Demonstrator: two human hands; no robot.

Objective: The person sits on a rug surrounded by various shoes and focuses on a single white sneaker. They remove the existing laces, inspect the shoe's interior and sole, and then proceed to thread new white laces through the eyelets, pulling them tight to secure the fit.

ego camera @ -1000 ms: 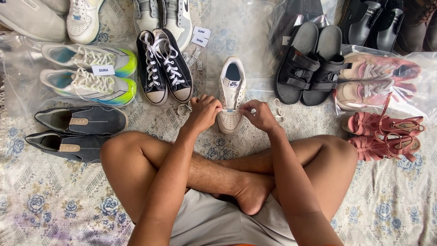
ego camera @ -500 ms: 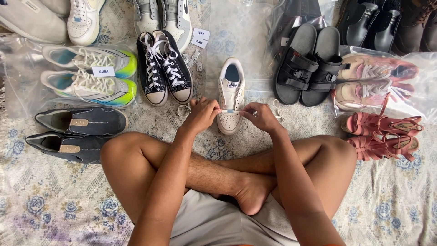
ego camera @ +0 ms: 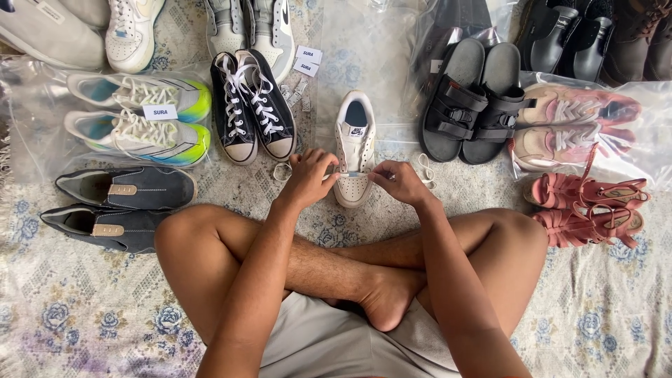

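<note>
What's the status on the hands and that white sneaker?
Left hand and right hand both pinching a white lace across the white sneaker. Sneaker flat on the patterned cloth, toe toward the person. Nothing blocking.

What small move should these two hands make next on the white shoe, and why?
Probably draw the lace through and snug it. Left hand and right hand each pinch an end across the toe end of the white shoe, and the eyelets above look empty, so lacing seems to have just begun.
</note>
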